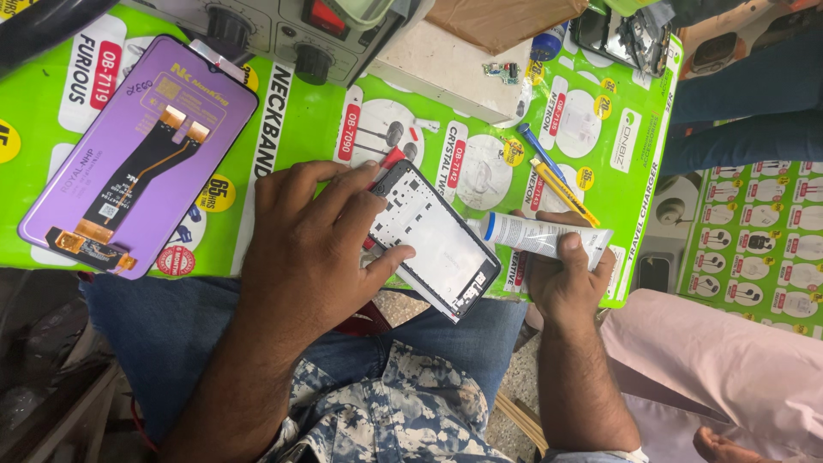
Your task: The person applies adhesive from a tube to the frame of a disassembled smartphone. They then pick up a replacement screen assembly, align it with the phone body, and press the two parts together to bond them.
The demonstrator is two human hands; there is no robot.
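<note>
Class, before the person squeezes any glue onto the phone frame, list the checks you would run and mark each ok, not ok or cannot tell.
1. Phone frame held steady by left hand: ok.
2. Glue tube gripped in right hand: ok.
3. Nozzle pointing at the frame edge: ok.
4. Tube cap off: cannot tell.
5. Purple replacement screen lying clear of the glue: ok.
6. Frame channel clean: cannot tell.

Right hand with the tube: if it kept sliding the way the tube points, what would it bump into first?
The right hand holds a white glue tube whose nozzle points left at the phone frame in the left hand. It would likely meet that frame's edge first; the tip looks almost touching already, though depth is unclear.
</note>
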